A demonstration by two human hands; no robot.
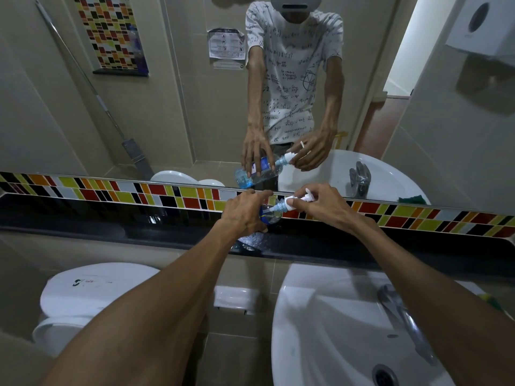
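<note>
A clear plastic pump bottle (269, 215) with blue liquid and a blue label is tilted over the black ledge (111, 227) below the mirror. My left hand (245, 213) grips its body from above. My right hand (320, 203) pinches the white pump head (299, 200) at the bottle's neck. The mirror (195, 93) shows the same grip from the front, with the bottle leaning toward the right hand.
A white washbasin (320, 330) with a chrome tap (401, 316) sits below right. A white toilet (83, 296) stands lower left, with a white holder (235, 299) on the wall between them. A coloured tile strip (139, 192) runs under the mirror. A paper dispenser (485, 26) hangs upper right.
</note>
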